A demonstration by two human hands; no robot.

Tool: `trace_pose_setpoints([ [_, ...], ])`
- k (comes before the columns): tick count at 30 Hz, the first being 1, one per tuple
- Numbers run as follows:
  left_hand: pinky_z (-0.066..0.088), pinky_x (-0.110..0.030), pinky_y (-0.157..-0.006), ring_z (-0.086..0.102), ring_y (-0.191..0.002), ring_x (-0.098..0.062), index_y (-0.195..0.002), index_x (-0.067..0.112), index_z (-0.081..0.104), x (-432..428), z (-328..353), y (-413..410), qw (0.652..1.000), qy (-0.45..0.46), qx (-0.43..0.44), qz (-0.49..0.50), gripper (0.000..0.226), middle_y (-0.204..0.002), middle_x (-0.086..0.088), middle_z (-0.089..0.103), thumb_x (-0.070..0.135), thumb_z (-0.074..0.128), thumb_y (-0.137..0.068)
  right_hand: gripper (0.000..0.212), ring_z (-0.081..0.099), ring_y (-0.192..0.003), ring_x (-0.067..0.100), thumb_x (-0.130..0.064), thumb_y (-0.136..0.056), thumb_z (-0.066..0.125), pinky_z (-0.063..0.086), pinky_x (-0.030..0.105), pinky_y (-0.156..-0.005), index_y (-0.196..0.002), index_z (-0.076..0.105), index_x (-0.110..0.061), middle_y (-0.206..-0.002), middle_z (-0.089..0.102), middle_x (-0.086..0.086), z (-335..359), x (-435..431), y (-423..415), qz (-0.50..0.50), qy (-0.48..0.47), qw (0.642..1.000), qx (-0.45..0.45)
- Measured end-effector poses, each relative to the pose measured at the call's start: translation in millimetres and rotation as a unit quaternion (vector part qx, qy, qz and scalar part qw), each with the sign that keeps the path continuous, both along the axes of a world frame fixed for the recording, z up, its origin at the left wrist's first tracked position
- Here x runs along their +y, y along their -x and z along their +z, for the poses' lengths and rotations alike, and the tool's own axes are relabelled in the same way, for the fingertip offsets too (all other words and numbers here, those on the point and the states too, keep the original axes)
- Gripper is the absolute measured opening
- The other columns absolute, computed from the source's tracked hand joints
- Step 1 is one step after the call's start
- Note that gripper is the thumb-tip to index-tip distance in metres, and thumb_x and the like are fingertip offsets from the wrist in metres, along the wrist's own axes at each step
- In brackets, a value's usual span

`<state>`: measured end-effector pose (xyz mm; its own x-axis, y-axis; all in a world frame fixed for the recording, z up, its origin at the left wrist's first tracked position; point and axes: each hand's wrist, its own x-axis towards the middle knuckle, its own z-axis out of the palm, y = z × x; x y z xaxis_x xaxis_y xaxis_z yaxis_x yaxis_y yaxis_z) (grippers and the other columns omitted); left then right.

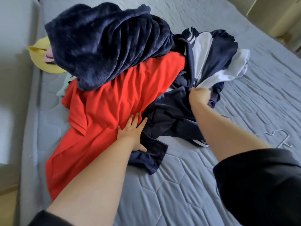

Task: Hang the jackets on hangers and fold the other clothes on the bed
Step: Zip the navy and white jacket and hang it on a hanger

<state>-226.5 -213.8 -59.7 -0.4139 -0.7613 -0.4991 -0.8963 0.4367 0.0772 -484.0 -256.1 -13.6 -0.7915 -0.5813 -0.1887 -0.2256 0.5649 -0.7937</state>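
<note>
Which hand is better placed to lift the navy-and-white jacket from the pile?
Right. The right hand grips the navy-and-white jacket, while the left hand lies flat on the red garment. The hanger lies on that side too.

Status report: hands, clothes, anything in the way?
Left hand flat on red shirt. Right hand gripping navy-and-white jacket. Navy fleece overlies shirt. Hanger lies apart, unused.

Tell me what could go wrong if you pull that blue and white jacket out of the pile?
The right hand grips the jacket, which looks tangled with dark clothes, so they might drag along. The fleece on the red shirt could slide off too.
</note>
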Motion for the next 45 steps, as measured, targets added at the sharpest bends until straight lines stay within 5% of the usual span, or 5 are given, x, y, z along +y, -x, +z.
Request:
trace_pose_setpoints([
  [9,0.003,-0.040,-0.119,-0.007,-0.147,-0.015,-0.152,0.027,0.013,17.5,12.8,-28.5,0.971,-0.099,0.202,0.078,0.086,-0.160,0.000,-0.008,0.025,0.068,-0.086,0.032,0.046,-0.073,0.022,-0.020,-0.099,0.033,0.023,0.027,-0.061,-0.073,0.047,-0.009,-0.075,0.051,0.003,-13.3,84.4,-120.0,0.125,0.056,0.991,0.004],
  [27,0.038,-0.034,-0.098,0.054,-0.113,-0.025,-0.133,0.010,0.047,161.4,12.1,-176.1,0.456,-0.293,0.646,0.538,0.048,-0.128,-0.013,0.056,0.040,0.025,-0.103,0.039,0.038,-0.035,0.004,-0.017,-0.081,0.058,0.037,0.018,-0.042,-0.043,0.051,-0.016,-0.044,0.050,-0.007,22.8,206.9,-263.0,0.621,-0.146,0.770,-0.011],
  [31,0.048,-0.035,-0.079,0.063,-0.094,-0.020,-0.120,0.019,0.055,169.4,27.7,-203.9,0.504,-0.298,0.596,0.550,0.048,-0.105,-0.004,0.066,0.052,0.027,-0.100,0.046,0.038,-0.041,0.003,-0.023,-0.086,0.059,0.035,0.017,-0.048,-0.042,0.049,-0.019,-0.042,0.044,-0.011,28.3,217.5,-279.4,0.722,-0.197,0.663,0.028],
  [39,0.046,-0.028,-0.071,0.065,-0.085,-0.017,-0.119,0.019,0.055,198.6,45.4,-229.0,0.569,-0.322,0.527,0.543,0.027,-0.100,-0.003,0.069,0.034,0.041,-0.100,0.072,0.030,-0.133,0.029,-0.014,-0.084,0.051,0.020,0.048,-0.109,-0.148,0.022,-0.027,-0.141,0.033,0.006,-5.6,212.8,-257.1,0.422,-0.213,0.837,0.275],
  [45,0.042,-0.026,-0.067,0.063,-0.081,-0.017,-0.123,0.017,0.053,192.4,56.2,-217.1,0.589,-0.292,0.526,0.539,0.030,-0.096,-0.003,0.066,0.031,0.038,-0.102,0.023,0.056,-0.083,0.024,-0.002,-0.079,0.045,0.042,0.032,-0.078,-0.083,0.063,-0.016,-0.081,0.063,0.003,-5.7,217.4,-261.5,0.390,-0.132,0.901,0.137],
])
